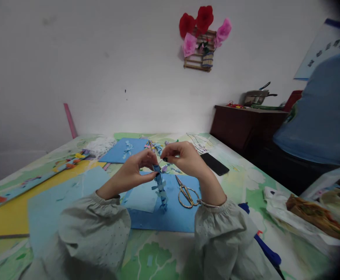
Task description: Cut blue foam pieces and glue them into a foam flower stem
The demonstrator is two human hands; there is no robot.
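Note:
My left hand (139,170) pinches the top of a curled blue paper strip (160,188) with small leaf-like tabs, which hangs down in front of me. Close beside it, my right hand (182,157) has thumb and forefinger pressed together near the strip's upper end; what lies between them is too small to make out. Below both hands lies a blue board (170,222), with a light blue paper sheet (139,198) on it. Gold-handled scissors (186,194) rest partly open on the board, right of the strip.
Behind the hands are another blue board (114,153), paper scraps (151,145) and white shredded material (100,146). Light blue (46,206) and yellow sheets (6,219) lie left. A black phone (215,163), blue-handled tool (267,249) and wrapped food (316,216) lie right. A person (318,112) stands there.

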